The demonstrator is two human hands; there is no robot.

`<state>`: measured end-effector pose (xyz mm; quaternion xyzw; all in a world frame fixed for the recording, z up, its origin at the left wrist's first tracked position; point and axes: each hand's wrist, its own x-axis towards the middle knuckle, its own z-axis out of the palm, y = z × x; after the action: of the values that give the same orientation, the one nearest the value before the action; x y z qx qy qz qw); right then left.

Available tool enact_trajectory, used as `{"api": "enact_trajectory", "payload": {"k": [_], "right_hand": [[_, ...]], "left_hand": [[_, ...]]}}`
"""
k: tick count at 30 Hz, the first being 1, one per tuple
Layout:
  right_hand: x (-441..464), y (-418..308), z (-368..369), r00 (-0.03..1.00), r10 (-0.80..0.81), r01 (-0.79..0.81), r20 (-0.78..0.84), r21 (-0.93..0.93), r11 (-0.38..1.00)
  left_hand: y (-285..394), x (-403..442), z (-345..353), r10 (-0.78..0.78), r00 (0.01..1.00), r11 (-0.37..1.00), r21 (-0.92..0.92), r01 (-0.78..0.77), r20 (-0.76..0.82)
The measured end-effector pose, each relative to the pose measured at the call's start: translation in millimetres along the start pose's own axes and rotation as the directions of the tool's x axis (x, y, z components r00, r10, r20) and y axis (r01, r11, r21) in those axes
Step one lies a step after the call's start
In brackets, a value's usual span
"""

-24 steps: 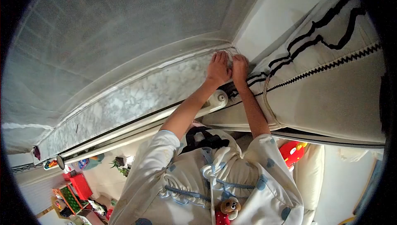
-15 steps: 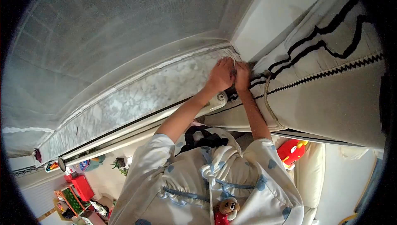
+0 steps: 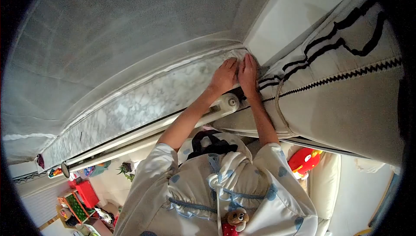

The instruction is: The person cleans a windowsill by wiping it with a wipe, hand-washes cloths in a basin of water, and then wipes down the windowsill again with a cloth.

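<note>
The sheer curtain (image 3: 143,23) hangs down behind a marble windowsill (image 3: 130,93), its pale hem running along the sill's far edge. At the sill's right-hand corner, my left hand (image 3: 224,74) lies on the surface, fingers stretched towards the hem. Close beside it, my right hand (image 3: 247,74) points the same way with its fingers extended and pressed down. A bit of thin white fabric shows around the fingertips of both. What lies beneath the palms is hidden.
On the right hangs a thick beige curtain (image 3: 338,101) with black trim and a rope tieback (image 3: 279,106). A pale rail (image 3: 227,102) crosses in front of the sill. Below are a red plush toy (image 3: 304,162), a cream sofa (image 3: 327,188) and a red box (image 3: 87,193).
Both hands have gone from bunching the thin fabric at the corner to lying flatter with fingers stretched out. The left hand has shifted slightly left.
</note>
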<state>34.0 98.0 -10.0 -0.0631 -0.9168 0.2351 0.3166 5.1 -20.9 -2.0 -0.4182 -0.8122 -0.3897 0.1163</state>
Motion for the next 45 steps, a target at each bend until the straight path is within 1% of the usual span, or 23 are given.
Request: {"api": "enact_trajectory", "payload": {"k": [2,5,9,11,12,14,15,17,18,20,22,24,25,26,28,30,31,33,34,36,38,39,45], "right_hand": [[10,-5,7,0.998,0.057,-0.057,0.001,0.000,0.998],[21,-7,11,0.999,0.030,-0.031,0.010,0.028,0.999],[26,-5,18,0.998,0.063,-0.063,-0.022,0.002,0.998],[27,-4,17,0.986,0.103,-0.092,0.132,-0.083,0.992],[25,-6,15,0.986,0.100,-0.090,0.135,-0.081,0.993],[18,-10,9,0.951,-0.013,0.002,0.308,0.038,0.999],[13,-17,6,0.951,-0.017,0.005,0.308,0.041,0.999],[-1,-33,4,0.967,-0.209,0.187,0.147,0.153,0.970],[-3,-33,4,0.946,-0.222,0.177,0.235,0.198,0.964],[-4,-30,5,0.945,-0.210,0.145,0.249,0.256,0.956],[-1,-39,-4,0.944,-0.201,0.115,0.262,0.309,0.944],[-1,-47,-17,0.918,-0.336,0.324,0.211,0.090,0.942],[-2,-47,-18,0.918,-0.337,0.325,0.208,0.090,0.941],[-3,-45,-18,0.902,-0.346,0.347,0.259,0.045,0.937],[-6,-34,-15,0.885,-0.352,0.370,0.306,0.001,0.929],[-5,-19,-9,0.965,-0.125,0.185,0.232,-0.258,0.948],[-3,-16,-9,0.965,-0.125,0.185,0.231,-0.259,0.948],[3,-11,-9,0.981,0.058,0.031,0.184,-0.445,0.895],[5,-6,-7,0.981,0.062,0.028,0.185,-0.446,0.895],[13,0,-3,0.993,-0.114,0.115,0.031,-0.480,0.870],[17,-3,0,0.997,-0.064,0.072,0.033,-0.491,0.868],[20,-7,0,0.999,-0.014,0.030,0.036,-0.501,0.865],[31,-2,19,0.997,0.066,-0.038,0.047,-0.453,0.891]], "left_hand": [[3,6,-4,-0.066,0.995,0.998,-0.017,0.067,0.069],[8,8,-15,-0.045,0.996,0.999,0.030,0.043,0.079],[0,4,-6,-0.052,0.999,0.998,-0.042,0.052,-0.009],[0,2,-8,-0.023,1.000,0.999,-0.031,0.023,-0.008],[2,1,-11,-0.027,1.000,0.999,-0.030,0.026,-0.010],[6,-1,-17,-0.162,0.968,0.982,0.123,0.140,0.189],[9,-3,-24,-0.164,0.969,0.982,0.126,0.142,0.186],[13,-15,-41,-0.276,0.936,0.959,0.127,0.253,0.219],[12,-23,-45,-0.280,0.935,0.958,0.131,0.256,0.219],[7,-38,-47,-0.225,0.972,0.965,0.156,0.213,0.067],[2,-44,-46,-0.189,0.981,0.971,0.158,0.181,0.036],[1,-45,-45,-0.152,0.988,0.975,0.163,0.150,0.005],[1,-44,-45,-0.219,0.976,0.971,0.095,0.219,-0.008],[2,-43,-45,-0.287,0.958,0.958,0.024,0.287,-0.014],[3,-39,-49,-0.236,0.971,0.971,0.039,0.237,-0.039],[3,-37,-52,-0.184,0.981,0.981,0.052,0.187,-0.063],[2,-37,-53,-0.184,0.981,0.980,0.061,0.187,-0.054],[3,-37,-52,-0.185,0.982,0.980,0.069,0.187,-0.044],[5,-38,-50,-0.183,0.983,0.979,0.088,0.183,-0.017],[6,-41,-45,-0.179,0.984,0.979,0.106,0.177,0.012],[5,-45,-38,-0.123,0.992,0.981,0.149,0.120,0.008],[4,-46,-37,-0.125,0.992,0.981,0.150,0.122,0.009],[6,-48,-40,-0.111,0.993,0.987,0.115,0.113,-0.026]]}}
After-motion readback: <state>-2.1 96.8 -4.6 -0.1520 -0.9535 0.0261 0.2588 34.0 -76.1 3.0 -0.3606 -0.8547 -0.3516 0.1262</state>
